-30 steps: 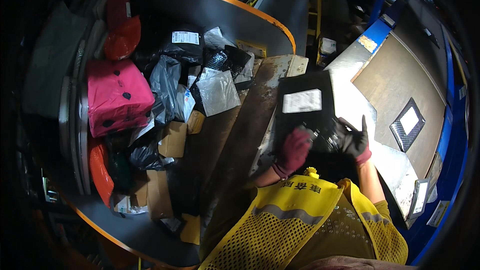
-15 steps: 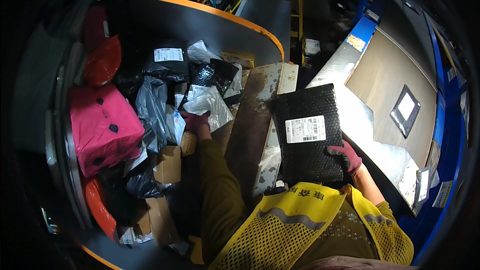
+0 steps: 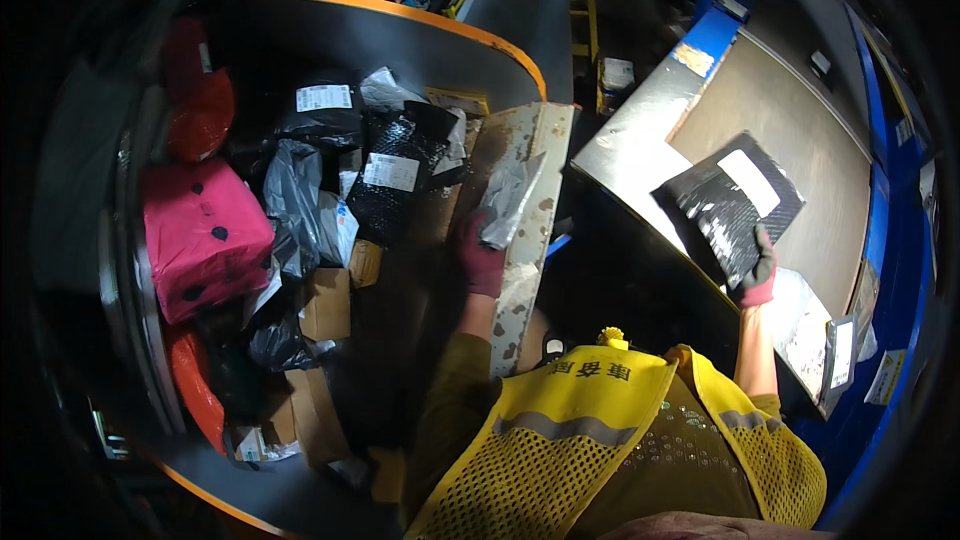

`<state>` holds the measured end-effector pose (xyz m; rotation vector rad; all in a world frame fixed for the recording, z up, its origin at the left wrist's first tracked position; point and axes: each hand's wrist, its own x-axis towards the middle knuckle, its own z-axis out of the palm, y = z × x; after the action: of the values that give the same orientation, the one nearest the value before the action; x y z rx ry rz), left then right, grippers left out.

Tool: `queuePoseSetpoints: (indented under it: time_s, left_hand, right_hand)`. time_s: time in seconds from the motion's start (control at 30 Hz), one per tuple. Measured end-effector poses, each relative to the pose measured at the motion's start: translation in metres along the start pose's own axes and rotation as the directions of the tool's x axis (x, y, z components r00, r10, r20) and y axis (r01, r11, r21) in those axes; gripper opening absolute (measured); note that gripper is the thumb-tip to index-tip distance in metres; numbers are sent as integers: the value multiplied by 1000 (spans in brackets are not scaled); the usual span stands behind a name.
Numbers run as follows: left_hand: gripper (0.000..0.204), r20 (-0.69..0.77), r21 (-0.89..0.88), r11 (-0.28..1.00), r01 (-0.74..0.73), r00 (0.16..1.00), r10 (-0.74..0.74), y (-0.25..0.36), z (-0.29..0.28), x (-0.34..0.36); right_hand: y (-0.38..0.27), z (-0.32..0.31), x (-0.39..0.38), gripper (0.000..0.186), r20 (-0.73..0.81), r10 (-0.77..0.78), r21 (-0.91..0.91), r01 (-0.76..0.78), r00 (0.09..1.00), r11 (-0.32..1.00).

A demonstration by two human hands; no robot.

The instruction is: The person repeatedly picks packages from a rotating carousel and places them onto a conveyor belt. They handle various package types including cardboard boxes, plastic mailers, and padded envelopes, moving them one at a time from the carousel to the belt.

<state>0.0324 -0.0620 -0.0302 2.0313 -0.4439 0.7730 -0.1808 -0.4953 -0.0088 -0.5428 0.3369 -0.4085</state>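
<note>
My right hand (image 3: 758, 272), in a dark red and grey glove, grips the lower edge of a black bubble mailer (image 3: 715, 215) with a white label. The mailer is tilted over the brown belt surface (image 3: 825, 145) at the right. My left hand (image 3: 480, 255), gloved in dark red, is closed on a thin whitish plastic mailing bag (image 3: 508, 205) over the worn metal ledge (image 3: 530, 285) of the bin. Left of that hand, inside the bin, lies another black bubble mailer (image 3: 380, 205) with a white label.
The grey bin (image 3: 400, 35) has an orange rim and holds a pink wrapped parcel (image 3: 205, 230), grey plastic bags (image 3: 293, 195), red bags (image 3: 200, 120) and open cardboard boxes (image 3: 325, 305). A shiny metal edge (image 3: 640, 145) borders the belt. Behind stand yellow rails (image 3: 590, 10).
My right hand has carried its black bubble mailer rightward over the belt. My left hand has lifted the whitish bag from the pile to the ledge, uncovering another black bubble mailer.
</note>
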Motion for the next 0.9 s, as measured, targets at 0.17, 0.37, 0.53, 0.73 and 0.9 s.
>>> queuePoseSetpoints:
  time_s: [0.17,0.37,0.53,0.73,0.9]
  left_hand:
    - [21,109,91,946,-310,948,300,52,5,-8]
    - [36,234,-284,777,-562,745,625,94,11,-22]
    - [41,478,13,930,-367,819,317,5,20,35]
    - [92,88,881,418,221,792,-604,-160,-5,95]
    - [66,169,956,289,-47,894,-415,-192,-12,87]
  right_hand:
    - [-14,3,15,49,-131,-206,94,219,970,971]
    - [77,105,-13,65,236,363,-392,-253,901,884]
    - [97,142,-17,20,0,398,-631,-309,917,712]
    - [106,156,-28,39,56,455,-624,-324,889,711]
    - [107,159,-35,40,-16,322,-679,-247,947,692]
